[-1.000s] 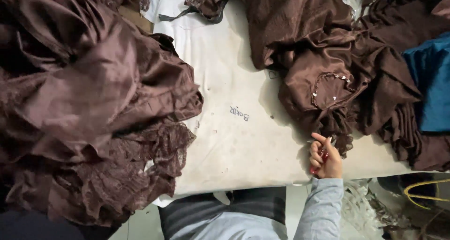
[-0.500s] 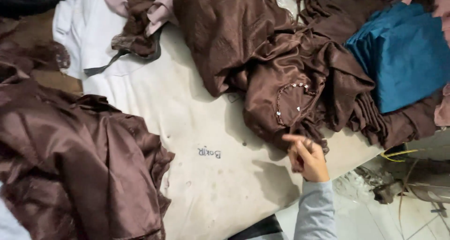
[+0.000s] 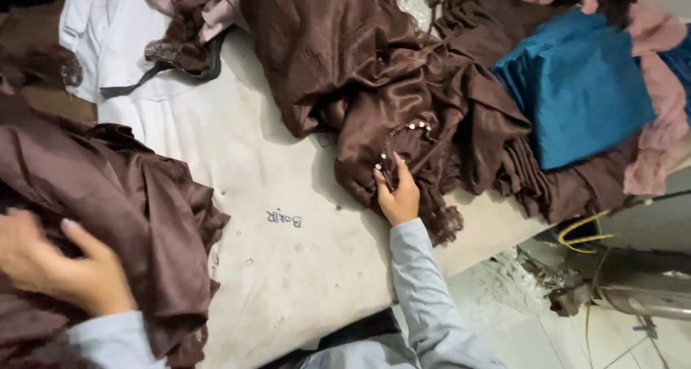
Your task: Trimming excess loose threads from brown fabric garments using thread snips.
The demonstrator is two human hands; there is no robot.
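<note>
White padding covers the worktop (image 3: 288, 268), where the left hand (image 3: 61, 264) lies spread open, fingers loose, on a heap of brown satin cloth (image 3: 122, 196) at the near left edge. Bare worktop runs between that heap and the right hand (image 3: 397, 192), whose fingers curl into a brown beaded garment (image 3: 389, 88) (grip partly hidden by folds). Folded teal fabric (image 3: 576, 88) lies farther right, near the worktop's right edge.
</note>
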